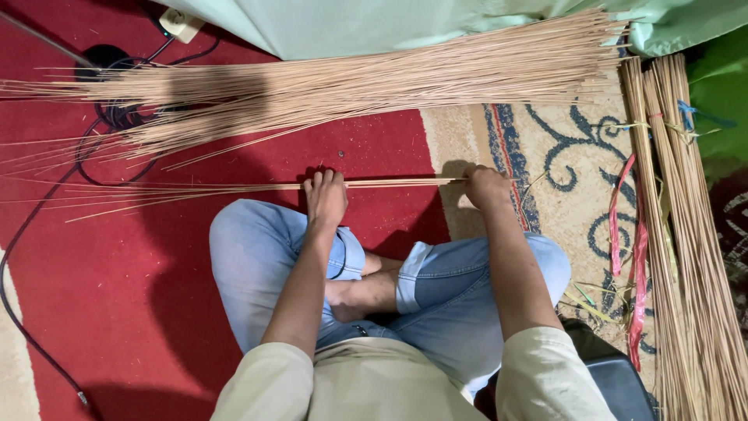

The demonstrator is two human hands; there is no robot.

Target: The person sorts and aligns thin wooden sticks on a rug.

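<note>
I sit cross-legged in blue jeans on a red carpet point(117, 312). A small bunch of thin tan sticks point(389, 184) lies sideways in front of my knees. My left hand point(325, 196) rests on its middle with fingers curled over the sticks. My right hand point(486, 187) is closed around the bunch's right end. To the left the sticks fan out into loose tips.
A large pile of long sticks point(351, 82) lies across the floor beyond my hands. Two tied bundles point(686, 234) lie along the right edge, with red plastic strips point(637, 265) beside them. Black cables point(31, 226) and a power strip point(181, 23) sit at the left. Pale green cloth point(374, 23) is at the top.
</note>
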